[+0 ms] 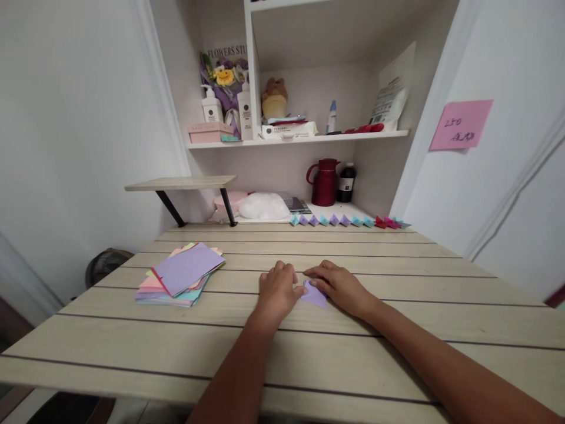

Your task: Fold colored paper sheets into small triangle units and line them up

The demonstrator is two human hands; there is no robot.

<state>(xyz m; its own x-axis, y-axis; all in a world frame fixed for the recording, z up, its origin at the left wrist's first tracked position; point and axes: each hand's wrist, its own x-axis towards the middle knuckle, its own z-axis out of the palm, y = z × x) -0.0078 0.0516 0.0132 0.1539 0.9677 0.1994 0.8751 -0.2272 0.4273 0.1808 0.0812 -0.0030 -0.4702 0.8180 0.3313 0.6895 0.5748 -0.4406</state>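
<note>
A small folded purple paper (314, 295) lies on the wooden table (309, 353), between my two hands. My left hand (277, 290) rests beside it with fingers curled, thumb touching the paper's left edge. My right hand (338, 284) lies over the paper's upper right part, fingers pressed together and flat on it. Part of the paper is hidden under the right hand.
A stack of coloured paper sheets (180, 275) lies to the left. A row of small folded paper pieces (348, 221) lines the table's far edge. Behind stand a red jug (324, 182), a dark bottle (346, 183), a small riser shelf (180, 184) and a pink note (460, 124) on the right wall.
</note>
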